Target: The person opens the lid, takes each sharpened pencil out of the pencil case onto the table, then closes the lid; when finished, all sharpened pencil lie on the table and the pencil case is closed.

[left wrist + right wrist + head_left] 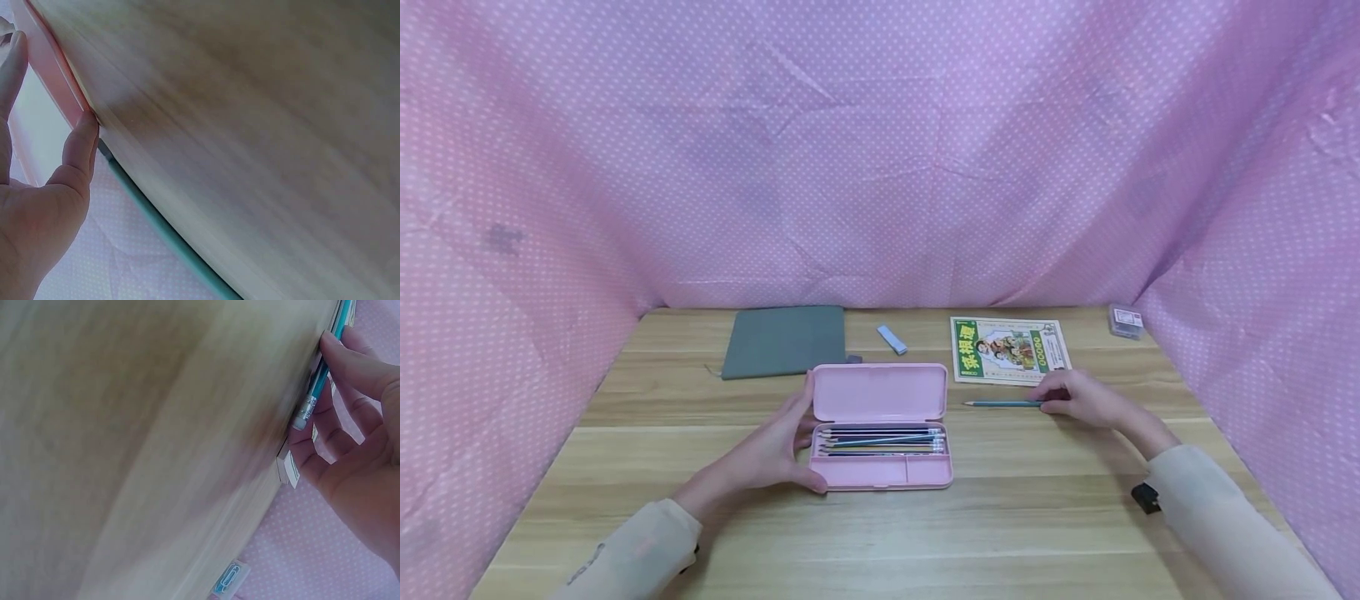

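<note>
A pink pencil case (880, 474) lies on the table with its lid raised toward the back. Several pencils (880, 439) fill its long rear compartment, and the front compartments look bare. My left hand (771, 454) holds the case at its left end, thumb at the front corner and fingers up by the lid. To the right of the case, my right hand (1082, 398) pinches a teal pencil (1000, 404) near its eraser end, its tip pointing left. In the right wrist view the metal band and white eraser (304, 412) stick out past the fingers.
Behind the case lie a grey-green notebook (786, 342) and a small light-blue strip-shaped item (892, 339). An illustrated booklet (1011, 350) lies just behind the right hand. A clear box (1125, 322) stands at the back right corner. Pink dotted cloth (880, 167) hangs around the table (1000, 542).
</note>
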The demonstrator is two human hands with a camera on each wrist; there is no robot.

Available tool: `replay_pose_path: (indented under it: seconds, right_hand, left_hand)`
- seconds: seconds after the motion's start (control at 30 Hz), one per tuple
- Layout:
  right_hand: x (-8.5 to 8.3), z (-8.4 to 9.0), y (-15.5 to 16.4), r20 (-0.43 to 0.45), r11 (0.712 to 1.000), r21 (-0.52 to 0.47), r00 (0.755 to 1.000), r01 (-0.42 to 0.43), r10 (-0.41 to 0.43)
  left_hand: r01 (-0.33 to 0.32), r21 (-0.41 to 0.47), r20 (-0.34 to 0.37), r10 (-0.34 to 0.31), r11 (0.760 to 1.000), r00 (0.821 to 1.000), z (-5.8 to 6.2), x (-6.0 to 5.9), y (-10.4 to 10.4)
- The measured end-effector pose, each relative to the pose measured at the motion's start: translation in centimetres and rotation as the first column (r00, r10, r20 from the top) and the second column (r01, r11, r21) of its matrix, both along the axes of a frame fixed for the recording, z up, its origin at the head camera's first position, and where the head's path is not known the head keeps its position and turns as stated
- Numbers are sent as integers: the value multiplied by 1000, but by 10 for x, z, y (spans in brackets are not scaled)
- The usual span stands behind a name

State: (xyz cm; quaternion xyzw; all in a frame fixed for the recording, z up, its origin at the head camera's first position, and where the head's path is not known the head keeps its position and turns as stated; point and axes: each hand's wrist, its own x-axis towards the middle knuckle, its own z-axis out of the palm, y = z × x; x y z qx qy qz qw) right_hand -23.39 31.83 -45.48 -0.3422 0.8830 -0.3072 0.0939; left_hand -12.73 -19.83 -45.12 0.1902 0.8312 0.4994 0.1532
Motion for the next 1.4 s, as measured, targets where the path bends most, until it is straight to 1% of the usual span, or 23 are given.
replay_pose_path:
  seconds: [0.2, 0.5, 0.8, 1.07, 1.2, 1.3, 1.4]
  right_hand:
    - [1, -2, 2, -20, 1000, -11, 1000, 15, -15]
    - [2, 2, 2, 24, 998, 41, 998, 51, -52]
    - [2, 3, 1, 38, 998, 44, 998, 42, -44]
    - [1, 3, 0, 42, 999, 26, 999, 21, -23]
    - [4, 7, -5, 5, 999, -15, 999, 39, -39]
    - [9, 14, -13, -59, 997, -61, 997, 48, -51]
    - [16, 23, -27, -134, 995, -97, 990, 28, -41]
  left_hand:
    - [2, 15, -4, -1, 1000, 1000, 0, -1, 2]
    - [-4, -6, 2, 4, 1000, 1000, 2, 1, 2]
    - [1, -3, 2, -1, 1000, 1000, 0, 1, 2]
    - [4, -10, -15, -4, 1000, 1000, -2, 1, -1]
    - [9, 12, -20, -9, 1000, 1000, -2, 1, -1]
    - [7, 16, -17, -7, 1000, 1000, -2, 0, -1]
    - [13, 19, -14, -12, 1000, 1000, -2, 0, -1]
